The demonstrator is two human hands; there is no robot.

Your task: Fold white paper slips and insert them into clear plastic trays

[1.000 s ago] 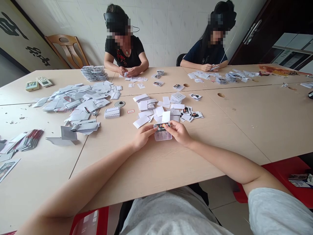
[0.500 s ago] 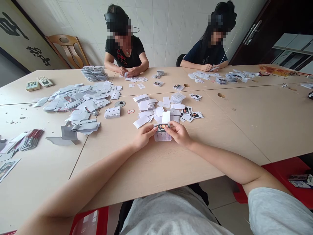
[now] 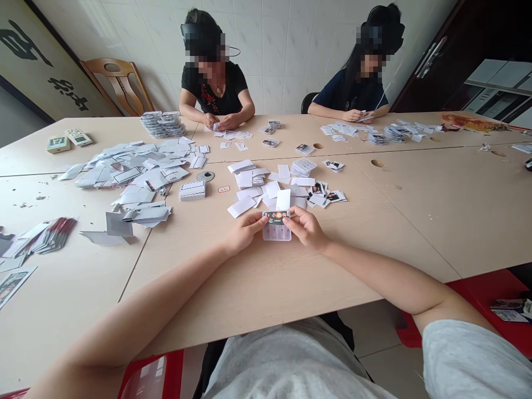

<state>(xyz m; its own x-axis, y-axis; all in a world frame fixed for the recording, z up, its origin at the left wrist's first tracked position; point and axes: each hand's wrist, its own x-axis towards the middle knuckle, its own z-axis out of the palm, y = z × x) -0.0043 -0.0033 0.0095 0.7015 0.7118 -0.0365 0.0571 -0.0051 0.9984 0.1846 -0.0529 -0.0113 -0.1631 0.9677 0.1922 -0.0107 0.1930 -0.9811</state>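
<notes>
Between my two hands is a small clear plastic case (image 3: 276, 232) with a dark printed label along its upper part. My left hand (image 3: 246, 229) pinches its left edge, the thumb lying on the front. On the other side my right hand (image 3: 306, 228) grips the right edge, thumb on the label. The fingers behind the case are partly hidden. Just beyond it lies a loose heap of white paper cards (image 3: 272, 189), with dark printed cards (image 3: 319, 188) at its right side. A stack of clear cases (image 3: 303, 167) sits at the back of the heap.
A large pile of white packets (image 3: 137, 160) spreads over the left of the table, near a neat card stack (image 3: 192, 190) and a tape roll (image 3: 205, 176). Two people (image 3: 216, 88) work with their own hands across the table. Red stools (image 3: 155, 377) stand below its edge.
The whole view has shifted very slightly. Both hands keep the case in nearly the same place; my right thumb has slid a little to the right, baring more of the label.
</notes>
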